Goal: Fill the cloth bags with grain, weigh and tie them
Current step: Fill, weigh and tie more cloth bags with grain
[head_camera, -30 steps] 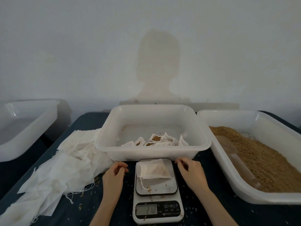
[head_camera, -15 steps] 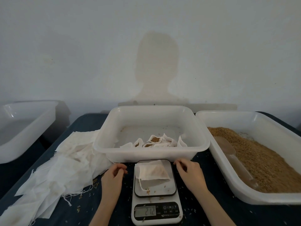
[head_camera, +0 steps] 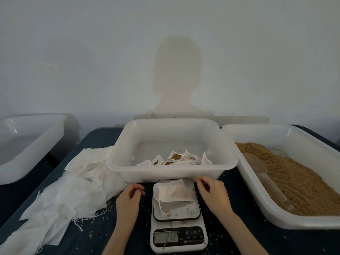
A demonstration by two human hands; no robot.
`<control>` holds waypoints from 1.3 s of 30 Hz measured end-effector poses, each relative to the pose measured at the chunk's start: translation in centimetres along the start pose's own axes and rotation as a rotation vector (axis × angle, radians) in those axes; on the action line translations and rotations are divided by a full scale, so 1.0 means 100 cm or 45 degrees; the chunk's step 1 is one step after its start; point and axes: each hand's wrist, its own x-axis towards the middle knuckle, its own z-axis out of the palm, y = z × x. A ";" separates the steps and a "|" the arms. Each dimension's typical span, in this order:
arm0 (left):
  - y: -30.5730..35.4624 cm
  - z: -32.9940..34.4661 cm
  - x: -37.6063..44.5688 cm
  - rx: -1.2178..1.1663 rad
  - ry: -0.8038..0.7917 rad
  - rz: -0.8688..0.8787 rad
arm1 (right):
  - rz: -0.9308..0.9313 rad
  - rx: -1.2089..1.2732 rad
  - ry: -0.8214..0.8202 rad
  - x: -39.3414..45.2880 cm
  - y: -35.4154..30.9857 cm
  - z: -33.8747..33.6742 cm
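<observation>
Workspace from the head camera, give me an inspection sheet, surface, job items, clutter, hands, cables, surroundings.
Surface: dark table, loose grains scattered.
Job's things: filled cloth bag on the scale, untied, display 212; grain tub with scoop; middle tub holding filled bags.
Clutter: pile of empty bags; spilled grain on the scale.
Hands: left hand and right hand flank the scale, holding nothing.
Cables: nothing seen.
Surroundings: white wall with shadow; empty-looking tub far left.

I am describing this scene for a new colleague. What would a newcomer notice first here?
First, the small cloth bag lying on the digital scale at front centre, with the left hand and right hand resting on either side of it. Then the big tub of grain at right, and the heap of empty bags at left.
</observation>
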 end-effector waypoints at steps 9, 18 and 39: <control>0.000 -0.001 -0.001 -0.031 -0.006 -0.026 | -0.568 -0.244 -0.376 0.000 -0.070 0.002; 0.000 -0.002 -0.001 -0.035 -0.019 -0.018 | -0.650 -0.579 -0.470 0.004 -0.084 0.021; -0.002 0.002 -0.001 0.008 -0.041 -0.082 | -0.158 -0.313 -0.570 0.138 -0.131 0.091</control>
